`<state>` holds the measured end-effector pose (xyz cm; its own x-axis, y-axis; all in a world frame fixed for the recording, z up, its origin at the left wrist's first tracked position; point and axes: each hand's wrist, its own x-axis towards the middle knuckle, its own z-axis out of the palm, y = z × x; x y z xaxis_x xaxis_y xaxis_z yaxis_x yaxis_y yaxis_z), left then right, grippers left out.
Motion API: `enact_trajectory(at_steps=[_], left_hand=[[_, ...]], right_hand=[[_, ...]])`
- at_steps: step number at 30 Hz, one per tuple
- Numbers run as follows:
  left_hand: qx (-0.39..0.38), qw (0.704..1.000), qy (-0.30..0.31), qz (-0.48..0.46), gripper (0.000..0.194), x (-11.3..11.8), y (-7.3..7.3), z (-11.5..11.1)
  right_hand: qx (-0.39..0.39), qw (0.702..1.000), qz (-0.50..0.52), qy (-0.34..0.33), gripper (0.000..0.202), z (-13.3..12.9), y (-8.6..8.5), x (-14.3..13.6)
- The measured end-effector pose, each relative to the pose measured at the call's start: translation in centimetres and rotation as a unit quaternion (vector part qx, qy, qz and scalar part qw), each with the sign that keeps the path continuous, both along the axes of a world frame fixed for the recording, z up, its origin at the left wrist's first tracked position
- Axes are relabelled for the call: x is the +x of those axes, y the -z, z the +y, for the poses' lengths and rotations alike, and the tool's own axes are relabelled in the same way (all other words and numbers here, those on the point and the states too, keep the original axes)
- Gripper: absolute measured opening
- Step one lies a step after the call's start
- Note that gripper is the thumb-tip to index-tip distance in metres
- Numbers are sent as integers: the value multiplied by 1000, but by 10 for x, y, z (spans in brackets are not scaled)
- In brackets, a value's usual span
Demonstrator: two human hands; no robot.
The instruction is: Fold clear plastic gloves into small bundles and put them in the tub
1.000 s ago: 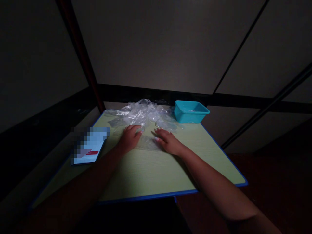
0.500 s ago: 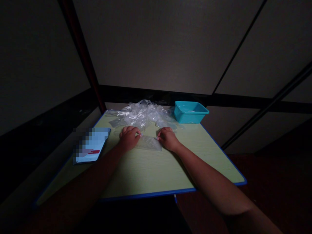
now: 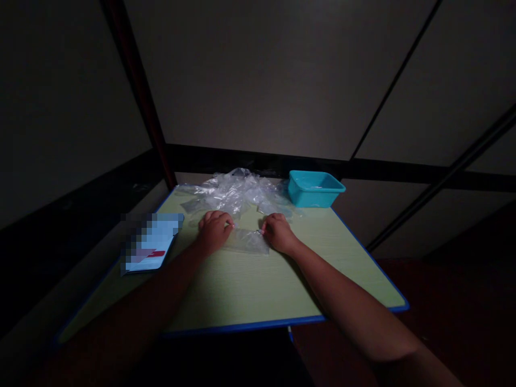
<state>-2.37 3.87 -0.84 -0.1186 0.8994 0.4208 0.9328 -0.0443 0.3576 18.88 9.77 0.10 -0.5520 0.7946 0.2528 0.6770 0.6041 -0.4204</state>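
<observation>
A clear plastic bag [image 3: 246, 242] lies flat on the table between my two hands. My left hand [image 3: 215, 230] pinches its far left corner between thumb and fingers. At the far right corner, my right hand [image 3: 277, 232] is closed on the same bag, with the fingers curled inward. Just beyond the hands spreads a crumpled heap of clear plastic bags [image 3: 236, 192], shiny and overlapping.
A turquoise plastic basket [image 3: 314, 198] stands at the table's back right corner. To the left lies a tablet-like device [image 3: 155, 244] with a lit, partly pixelated screen. The pale table [image 3: 242, 295] has a blue edge, and walls stand behind and left.
Both hands keep their hold on the bag. Its upper edge sags and wrinkles slightly more between them. The whole view has shifted a little downward.
</observation>
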Motion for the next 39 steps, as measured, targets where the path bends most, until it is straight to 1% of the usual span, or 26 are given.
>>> enact_trajectory(at_steps=[4,7,9,10,14,17,24,30,32,34,36,39], left_hand=[[41,999,35,-5,11,-3,-5,2],[69,993,93,-11,11,-3,-7,2],[80,987,136,-11,10,-2,-5,1],[80,986,148,-8,10,-1,-3,1],[54,989,135,14,12,1,5,-3],[37,990,134,22,12,1,7,-4],[16,985,169,13,5,4,0,-5],[28,984,177,-2,16,6,1,-7],[30,984,176,-1,15,7,1,-7],[30,984,174,1,10,7,1,-7],[28,984,176,2,5,8,0,-8],[24,982,187,3,4,10,-1,-8]], right_hand=[[15,1000,23,-8,10,1,3,1],[20,999,27,-8,9,1,3,3],[17,1000,23,-6,10,2,2,5],[14,1000,20,-5,10,2,1,6],[8,1000,11,8,12,3,-2,9],[11,1000,14,11,12,3,-2,10],[23,999,19,-16,12,2,0,8],[26,1000,8,-11,9,1,-2,9],[27,999,14,-10,6,1,-1,8],[28,999,28,-22,3,1,0,8],[29,998,43,-47,5,0,2,8],[25,995,47,-80,8,-2,3,7]])
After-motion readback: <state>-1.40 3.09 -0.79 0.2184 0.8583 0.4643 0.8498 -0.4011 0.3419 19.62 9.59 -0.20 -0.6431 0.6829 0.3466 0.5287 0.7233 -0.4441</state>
